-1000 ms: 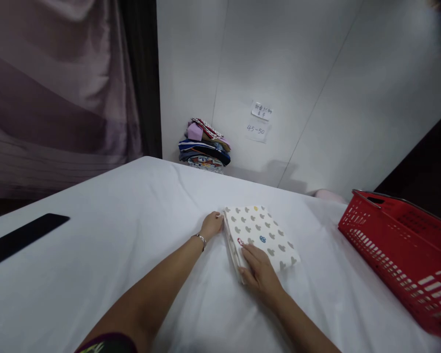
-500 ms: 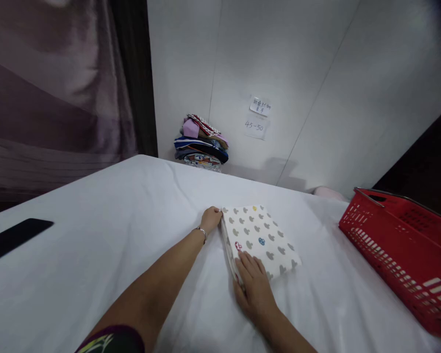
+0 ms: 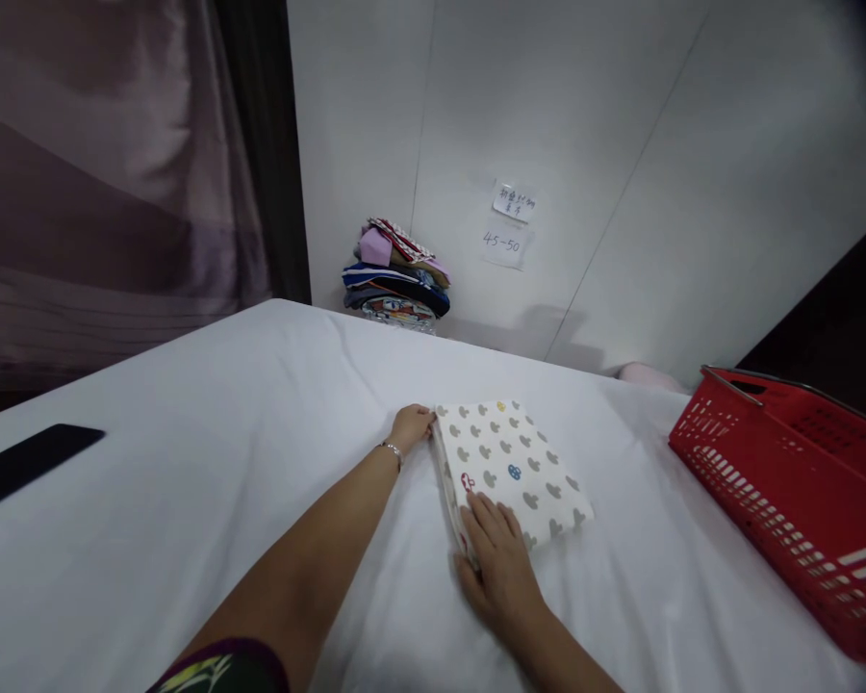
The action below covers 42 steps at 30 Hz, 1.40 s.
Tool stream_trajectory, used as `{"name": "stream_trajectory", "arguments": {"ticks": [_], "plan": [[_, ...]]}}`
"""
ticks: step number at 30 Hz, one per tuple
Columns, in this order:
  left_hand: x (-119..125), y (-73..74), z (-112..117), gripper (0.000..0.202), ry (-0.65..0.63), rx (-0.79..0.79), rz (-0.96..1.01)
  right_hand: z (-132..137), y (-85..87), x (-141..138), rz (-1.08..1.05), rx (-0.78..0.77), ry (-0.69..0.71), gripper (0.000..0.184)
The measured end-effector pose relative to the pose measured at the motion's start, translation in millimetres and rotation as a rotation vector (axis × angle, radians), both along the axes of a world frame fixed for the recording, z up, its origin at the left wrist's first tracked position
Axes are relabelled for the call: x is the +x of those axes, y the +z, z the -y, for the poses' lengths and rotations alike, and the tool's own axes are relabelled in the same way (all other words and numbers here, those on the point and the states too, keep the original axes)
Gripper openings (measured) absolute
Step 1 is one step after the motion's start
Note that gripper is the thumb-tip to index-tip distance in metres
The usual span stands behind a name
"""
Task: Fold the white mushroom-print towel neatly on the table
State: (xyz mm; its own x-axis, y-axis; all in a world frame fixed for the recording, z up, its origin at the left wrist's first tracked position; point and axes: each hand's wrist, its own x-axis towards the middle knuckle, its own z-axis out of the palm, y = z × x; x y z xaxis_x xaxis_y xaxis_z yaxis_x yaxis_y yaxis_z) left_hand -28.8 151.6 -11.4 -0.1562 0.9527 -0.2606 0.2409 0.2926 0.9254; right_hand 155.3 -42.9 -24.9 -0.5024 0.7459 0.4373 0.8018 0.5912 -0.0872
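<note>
A white folded cloth (image 3: 520, 472) with grey mushroom-like prints, plus a few red, blue and yellow ones, lies flat on the white-covered table (image 3: 274, 423). At its far left corner, my left hand (image 3: 413, 423) pinches the edge between thumb and fingers; a bracelet circles that wrist. My right hand (image 3: 503, 563) rests on the near left corner. Its fingers lie flat on top of the cloth and its thumb is apart, by the folded side. The layered left edge shows between my two hands.
A red plastic basket (image 3: 786, 481) with a metal handle stands at the right. Folded fabrics (image 3: 396, 274) are piled beyond the table by the wall. A dark flat object (image 3: 33, 462) lies at the left. Paper notes (image 3: 506, 241) hang on the wall.
The view has shifted very slightly. My left hand's fingers have moved a little at the cloth's corner; the cloth and my right hand stay in place.
</note>
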Motion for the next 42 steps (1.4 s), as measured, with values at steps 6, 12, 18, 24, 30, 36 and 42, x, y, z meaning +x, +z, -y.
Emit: {"name": "stream_trajectory", "arguments": {"ticks": [6,12,18,24,30,36,42], "plan": [[-2.0,1.9,-1.5,0.026,0.015,-0.003,0.085,-1.1,-2.1,0.6,0.003,-0.004,0.017,0.056],[-3.3,-2.3,-4.0,0.055,-0.001,0.011,0.063,-1.7,-4.2,1.1,0.030,-0.003,0.013,0.057],[-1.3,-4.8,-8.8,0.036,-0.066,0.005,-0.139,-0.1,-0.6,-1.8,0.047,-0.035,-0.013,0.057],[-1.2,-4.0,-17.5,0.027,-0.079,-0.040,-0.169,0.0,2.7,-5.6,0.071,-0.112,-0.056,0.058],[-0.9,1.8,-11.2,0.028,-0.112,-0.011,-0.194,-0.2,6.0,-5.8,0.060,-0.161,-0.064,0.058],[-1.8,-2.1,-17.4,0.030,-0.167,0.114,-0.139,-0.7,11.3,-9.3,0.046,-0.085,-0.061,0.055],[-9.4,14.5,4.5,0.014,-0.295,0.050,-0.184,12.2,42.6,21.8,0.123,-0.122,0.041,0.056]]}}
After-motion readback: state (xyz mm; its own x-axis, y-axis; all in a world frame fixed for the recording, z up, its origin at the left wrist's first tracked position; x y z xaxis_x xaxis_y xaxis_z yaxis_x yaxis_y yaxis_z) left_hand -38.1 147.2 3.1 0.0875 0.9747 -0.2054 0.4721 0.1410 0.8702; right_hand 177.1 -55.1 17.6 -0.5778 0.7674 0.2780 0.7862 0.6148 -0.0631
